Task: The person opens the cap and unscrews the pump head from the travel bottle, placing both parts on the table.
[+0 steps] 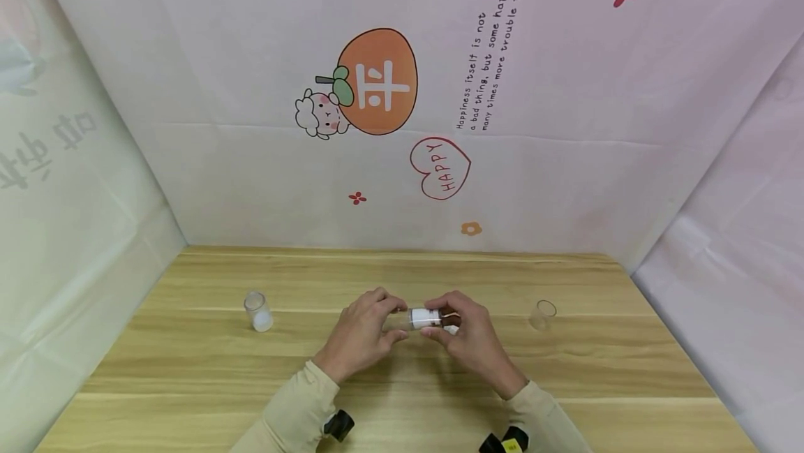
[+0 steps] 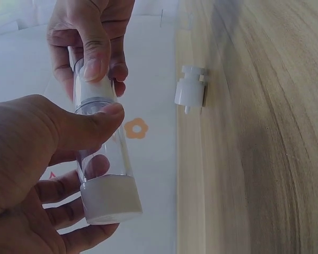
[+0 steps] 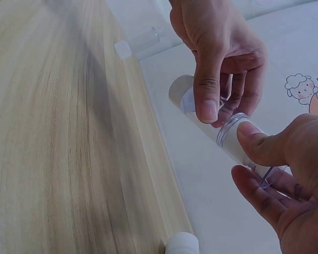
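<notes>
A clear cylindrical bottle with a white base [image 2: 112,200] lies sideways between both hands above the table. My left hand [image 1: 359,331] grips its body, thumb on one side and fingers on the other. At the other end, a clear collar piece with a white inner sleeve [image 1: 425,318] is pinched by my right hand [image 1: 472,333]. In the right wrist view the two parts meet end to end; whether they are joined, I cannot tell. Below them a white pump head [image 2: 191,91] stands on the table, mostly behind the right hand in the head view.
A small clear container with a white bottom [image 1: 258,311] is on the table [image 1: 207,369] to the left. To the right lies a clear cap [image 1: 543,315]. Printed white cloth walls [image 1: 553,181] border the table at the back and sides.
</notes>
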A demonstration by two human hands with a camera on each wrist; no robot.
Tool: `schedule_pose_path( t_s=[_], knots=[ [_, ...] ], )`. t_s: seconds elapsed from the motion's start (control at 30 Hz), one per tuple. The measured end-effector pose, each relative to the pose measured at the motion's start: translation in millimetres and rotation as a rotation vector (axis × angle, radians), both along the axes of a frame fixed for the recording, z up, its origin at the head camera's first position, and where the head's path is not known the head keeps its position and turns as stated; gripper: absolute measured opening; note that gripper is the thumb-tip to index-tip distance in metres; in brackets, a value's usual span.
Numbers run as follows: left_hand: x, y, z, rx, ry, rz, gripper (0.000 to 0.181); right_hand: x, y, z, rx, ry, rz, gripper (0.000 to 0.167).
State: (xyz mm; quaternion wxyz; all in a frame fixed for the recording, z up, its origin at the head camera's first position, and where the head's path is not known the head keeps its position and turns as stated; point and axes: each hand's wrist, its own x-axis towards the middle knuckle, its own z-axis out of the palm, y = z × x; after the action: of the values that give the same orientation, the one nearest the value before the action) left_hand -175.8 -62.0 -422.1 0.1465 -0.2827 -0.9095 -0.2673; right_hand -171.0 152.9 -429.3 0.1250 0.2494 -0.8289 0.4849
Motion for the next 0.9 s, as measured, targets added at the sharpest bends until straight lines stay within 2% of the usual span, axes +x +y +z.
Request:
schedule_pose_path(
  t_s=[0.27,0.5,0.7,0.9],
  knots=[
    [0.9,-0.2,-0.3,-0.010,0.011,0.011,0.034,1.0,0.0,2.0,0.009,-0.044,0.000,0.034],
    [1.0,-1.4,1.0,-0.024,0.011,-0.007,0.035,-3.7,5.3,4.9,0.006,-0.177,0.055,0.034],
    [0.2,-3.0,2.4,-0.029,0.033,-0.021,0.036,-5.4,6.2,6.2,-0.013,-0.183,0.057,0.029],
    [-0.4,-4.2,2.7,-0.011,0.011,-0.047,0.034,-4.5,6.9,9.0,-0.050,-0.197,0.068,0.026]
  ],
)
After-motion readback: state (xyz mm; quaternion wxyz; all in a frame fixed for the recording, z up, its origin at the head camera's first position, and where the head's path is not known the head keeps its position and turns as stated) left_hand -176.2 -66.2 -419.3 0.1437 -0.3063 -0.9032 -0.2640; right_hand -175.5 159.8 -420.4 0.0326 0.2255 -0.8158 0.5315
